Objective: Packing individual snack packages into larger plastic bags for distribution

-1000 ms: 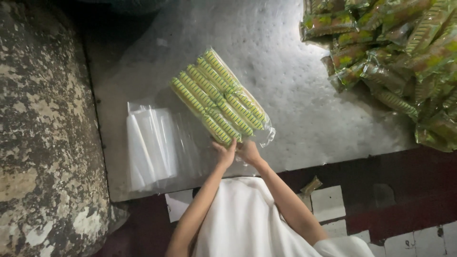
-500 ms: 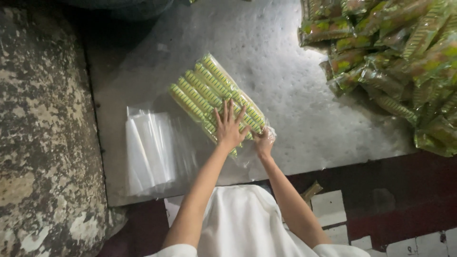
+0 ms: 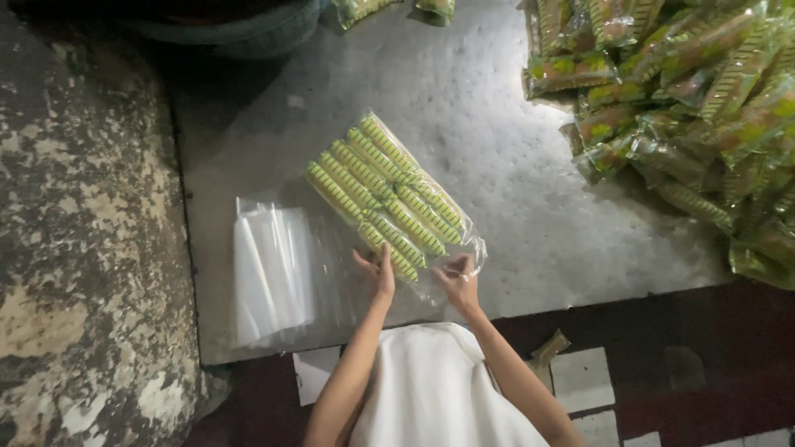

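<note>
Clear plastic wraps a flat pack of green-and-yellow striped snack sticks [image 3: 387, 196], the sticks lying side by side in two rows. Its long axis runs diagonally across the grey metal worktop [image 3: 513, 165], far end pointing up and left, near end toward the person. The left hand [image 3: 377, 271] rests open on the pack's near corner, fingers spread. The right hand [image 3: 457, 280] pinches the loose bag mouth at the near end, though how tightly is hard to tell. Left of the pack lies a stack of empty clear plastic bags [image 3: 272, 273]; well to its right, a heap of green wrapped snack packets [image 3: 687, 108].
</note>
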